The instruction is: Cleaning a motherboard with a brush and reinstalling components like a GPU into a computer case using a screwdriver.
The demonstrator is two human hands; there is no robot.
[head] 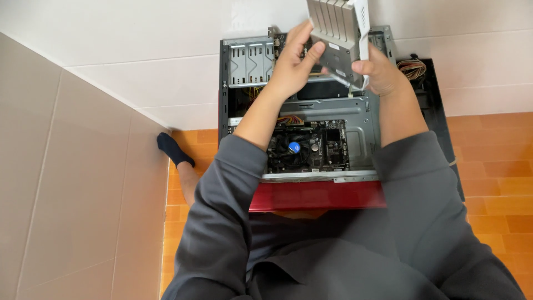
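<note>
Both my hands hold a grey metal drive cage [340, 39] lifted above an open desktop computer case [355, 119]. My left hand [291, 61] grips the cage's left side with the thumb on its flat face. My right hand [377, 69] holds its lower right corner. The cage has ribbed slots on top and a white strip along its right edge. Below it, inside the case, lies a motherboard [308, 147] with a round blue-marked cooler spot [294, 148].
The case lies on its side between my legs, its red panel [316, 195] toward me. A black side panel [441, 111] and a cable bundle [412, 68] sit to the right. White tiled walls rise behind and at left. My socked foot [173, 149] rests on the orange floor.
</note>
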